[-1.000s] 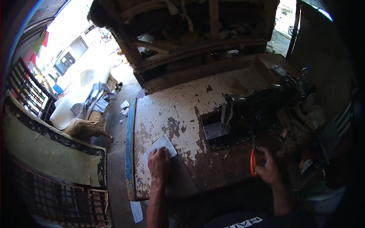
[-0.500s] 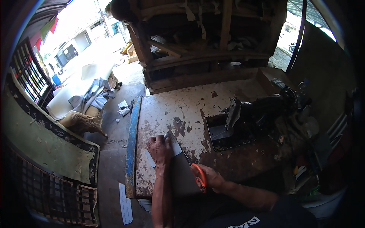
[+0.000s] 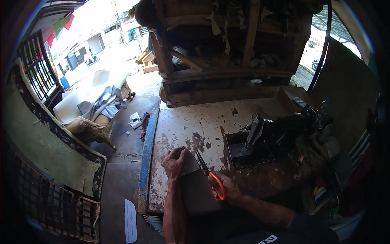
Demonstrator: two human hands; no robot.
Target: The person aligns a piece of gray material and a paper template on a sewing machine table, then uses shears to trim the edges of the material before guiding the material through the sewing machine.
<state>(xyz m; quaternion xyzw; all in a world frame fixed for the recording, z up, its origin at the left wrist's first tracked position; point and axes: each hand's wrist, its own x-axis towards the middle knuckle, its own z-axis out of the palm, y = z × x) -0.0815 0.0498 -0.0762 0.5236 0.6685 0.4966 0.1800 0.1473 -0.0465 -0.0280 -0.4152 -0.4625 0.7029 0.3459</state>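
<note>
My left hand (image 3: 174,162) pinches a small grey piece of fabric or sheet material (image 3: 190,163) above the near left part of a worn table (image 3: 174,126). In my right hand (image 3: 228,188) is a pair of scissors (image 3: 217,188) with orange handles, my fingers through the loops. Its dark blades point up and left, slightly parted, beside the right edge of the grey piece. Whether the blades touch the piece I cannot tell. To the right of both hands, a black sewing machine (image 3: 280,127) stands on the same table.
A blue-painted strip (image 3: 147,162) edges the table on the left. Behind it rises a bare wooden furniture frame (image 3: 227,73). An upholstered panel (image 3: 53,142) leans at the left, near a carved seat draped with cloth (image 3: 106,102). A pale strip (image 3: 130,219) lies on the floor.
The scissors have drawn back from the grey piece, and their blades have parted. My left hand has turned the piece a little. The whole view has shifted slightly.
</note>
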